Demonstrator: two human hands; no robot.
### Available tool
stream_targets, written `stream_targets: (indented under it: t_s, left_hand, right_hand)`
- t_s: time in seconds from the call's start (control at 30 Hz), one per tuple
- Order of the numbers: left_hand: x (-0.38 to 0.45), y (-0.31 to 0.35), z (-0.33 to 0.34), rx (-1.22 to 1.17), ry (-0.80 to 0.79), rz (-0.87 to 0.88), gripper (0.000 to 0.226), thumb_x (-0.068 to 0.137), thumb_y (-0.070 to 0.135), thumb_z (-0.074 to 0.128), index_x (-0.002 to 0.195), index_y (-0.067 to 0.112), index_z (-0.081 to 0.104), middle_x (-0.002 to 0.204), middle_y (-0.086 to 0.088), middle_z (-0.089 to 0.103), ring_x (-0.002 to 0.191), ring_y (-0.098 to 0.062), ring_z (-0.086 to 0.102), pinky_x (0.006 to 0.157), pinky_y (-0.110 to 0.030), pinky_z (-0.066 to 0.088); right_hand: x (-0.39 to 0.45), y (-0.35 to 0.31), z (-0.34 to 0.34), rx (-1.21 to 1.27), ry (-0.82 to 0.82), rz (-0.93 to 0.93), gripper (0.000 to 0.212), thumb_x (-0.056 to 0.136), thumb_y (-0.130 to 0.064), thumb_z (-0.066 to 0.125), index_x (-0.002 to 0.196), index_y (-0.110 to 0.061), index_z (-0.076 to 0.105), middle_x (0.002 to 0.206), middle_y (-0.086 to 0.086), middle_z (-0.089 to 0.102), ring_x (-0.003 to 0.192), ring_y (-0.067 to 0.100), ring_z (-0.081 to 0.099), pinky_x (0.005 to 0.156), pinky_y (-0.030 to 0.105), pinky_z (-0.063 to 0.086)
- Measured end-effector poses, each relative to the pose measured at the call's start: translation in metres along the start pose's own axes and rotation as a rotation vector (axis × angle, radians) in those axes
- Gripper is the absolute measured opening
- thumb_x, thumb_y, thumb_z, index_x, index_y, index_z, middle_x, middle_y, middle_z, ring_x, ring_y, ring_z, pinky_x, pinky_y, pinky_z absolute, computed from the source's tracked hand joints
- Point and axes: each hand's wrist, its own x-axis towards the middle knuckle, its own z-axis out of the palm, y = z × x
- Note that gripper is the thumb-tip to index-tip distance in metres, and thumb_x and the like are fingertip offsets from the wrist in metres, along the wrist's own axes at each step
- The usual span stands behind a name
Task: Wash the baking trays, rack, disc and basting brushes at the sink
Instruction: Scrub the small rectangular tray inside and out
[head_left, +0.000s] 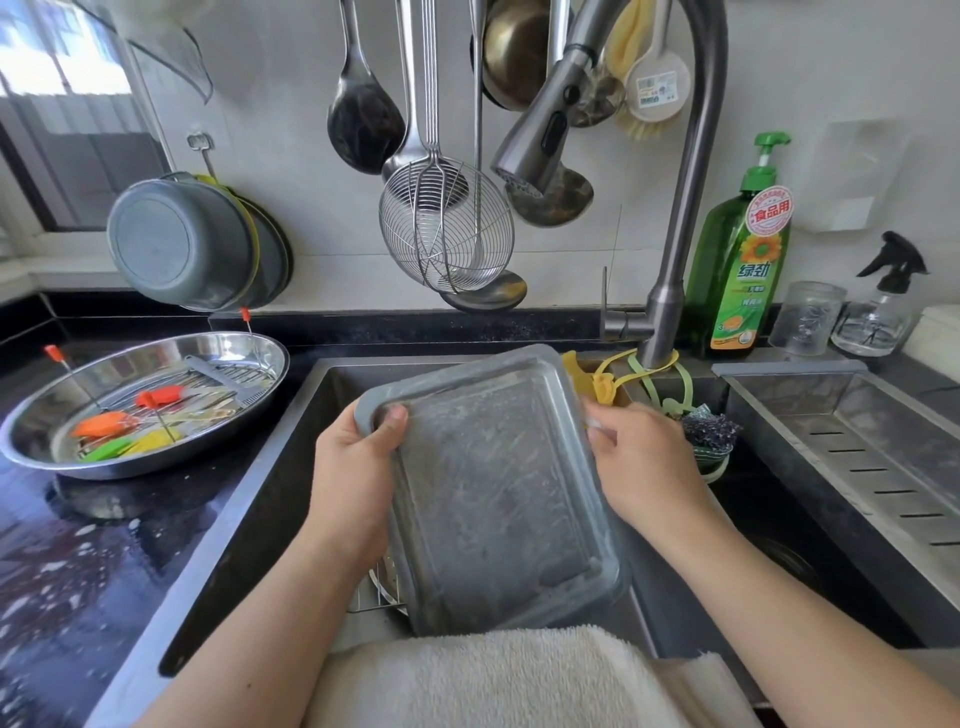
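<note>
grey baking tray (493, 488) tilted over the sink (291, 467), centre frame. left hand (353, 478) grips its left edge, thumb on the rim; right hand (644, 467) curls on its right edge. brushes (130, 426) in steel dish (62, 457), left of frame

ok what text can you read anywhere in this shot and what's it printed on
"食品用": red round sticker on the green dish soap bottle.
"绿劲": brand in white on that bottle's label.
"3": small figure at the label's lower left; the other print there is too small to read.
Label on the round brush head hanging on the wall: blurred, unreadable.
</note>
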Motion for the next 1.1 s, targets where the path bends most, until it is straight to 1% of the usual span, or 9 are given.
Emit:
stream_targets:
  t_s: [0.1, 0.23, 0.4, 0.57, 0.67, 0.77, 0.87, 0.97, 1.1]
  left_hand:
    - [0.001, 0.000, 0.000, -0.013, 0.039, -0.009, 0.018, 0.104, 0.007, 0.057, 0.103, 0.013, 0.074, 0.095, -0.006, 0.077, 0.093, -0.026, 0.072, 0.098, -0.053, 0.057]
    - [0.003, 0.001, -0.004, 0.071, 0.049, 0.022, 0.020, 0.105, 0.008, 0.057, 0.100, 0.016, 0.075, 0.092, -0.001, 0.077, 0.090, -0.022, 0.072, 0.098, -0.054, 0.057]
    - [0.003, 0.002, -0.007, 0.219, 0.029, 0.079, 0.024, 0.104, 0.011, 0.058, 0.094, 0.023, 0.077, 0.095, -0.007, 0.078, 0.091, -0.024, 0.072, 0.096, -0.058, 0.057]
    - [0.005, 0.001, -0.008, 0.264, -0.027, 0.116, 0.027, 0.103, 0.012, 0.058, 0.094, 0.027, 0.079, 0.101, -0.014, 0.077, 0.098, -0.033, 0.071, 0.098, -0.065, 0.053]
    - [0.005, 0.000, -0.009, 0.262, -0.054, 0.141, 0.018, 0.099, 0.020, 0.060, 0.095, 0.023, 0.078, 0.101, -0.020, 0.074, 0.095, -0.033, 0.069, 0.097, -0.068, 0.052]
    - [0.007, 0.003, -0.012, 0.217, 0.007, 0.139, 0.026, 0.104, 0.011, 0.059, 0.092, 0.024, 0.078, 0.094, -0.008, 0.076, 0.090, -0.025, 0.068, 0.097, -0.062, 0.052]
    - [0.007, 0.005, -0.011, 0.218, 0.004, 0.119, 0.033, 0.105, 0.010, 0.057, 0.090, 0.028, 0.079, 0.097, -0.007, 0.078, 0.099, -0.034, 0.074, 0.098, -0.061, 0.055]
    - [0.006, 0.002, -0.007, 0.269, -0.056, 0.132, 0.026, 0.103, 0.012, 0.059, 0.091, 0.025, 0.078, 0.101, -0.018, 0.075, 0.105, -0.048, 0.067, 0.095, -0.067, 0.053]
    - [0.007, -0.001, -0.009, 0.295, -0.084, 0.161, 0.021, 0.102, 0.014, 0.060, 0.095, 0.022, 0.078, 0.101, -0.019, 0.075, 0.103, -0.049, 0.068, 0.094, -0.068, 0.053]
  right_hand:
    - [-0.001, -0.005, -0.005, 0.047, 0.160, -0.010, 0.039, 0.103, -0.015, 0.055, 0.140, -0.027, 0.060, 0.094, -0.005, 0.054, 0.083, 0.019, 0.053, 0.072, 0.038, 0.047]
    - [0.004, -0.001, -0.011, 0.006, 0.136, -0.008, 0.038, 0.102, -0.016, 0.058, 0.136, -0.029, 0.064, 0.090, -0.006, 0.054, 0.079, 0.020, 0.053, 0.067, 0.037, 0.047]
    - [0.011, 0.006, -0.021, -0.098, -0.128, -0.221, 0.033, 0.100, -0.023, 0.062, 0.126, -0.042, 0.068, 0.082, -0.005, 0.055, 0.076, 0.019, 0.054, 0.062, 0.045, 0.050]
    - [0.022, 0.022, -0.023, -0.151, -0.175, -0.126, 0.028, 0.100, -0.025, 0.064, 0.119, -0.043, 0.073, 0.083, -0.005, 0.057, 0.078, 0.020, 0.054, 0.064, 0.041, 0.046]
    - [0.019, 0.018, -0.024, -0.247, -0.365, -0.060, 0.027, 0.099, -0.025, 0.064, 0.118, -0.042, 0.074, 0.081, -0.010, 0.059, 0.072, 0.016, 0.056, 0.059, 0.033, 0.044]
    - [0.008, 0.010, -0.022, -0.375, -0.559, -0.050, 0.028, 0.099, -0.026, 0.064, 0.118, -0.044, 0.073, 0.085, -0.014, 0.060, 0.074, 0.013, 0.057, 0.062, 0.031, 0.048]
    - [0.011, 0.007, -0.021, -0.364, -0.351, -0.074, 0.029, 0.101, -0.027, 0.061, 0.122, -0.045, 0.071, 0.086, -0.009, 0.057, 0.070, 0.015, 0.055, 0.056, 0.033, 0.047]
    - [0.016, 0.010, -0.016, -0.299, -0.128, -0.160, 0.031, 0.103, -0.026, 0.059, 0.125, -0.045, 0.069, 0.094, -0.008, 0.054, 0.077, 0.019, 0.054, 0.064, 0.042, 0.053]
    - [0.016, 0.013, -0.013, -0.239, -0.220, -0.108, 0.028, 0.101, -0.026, 0.062, 0.120, -0.043, 0.073, 0.094, -0.009, 0.055, 0.082, 0.018, 0.055, 0.069, 0.041, 0.052]
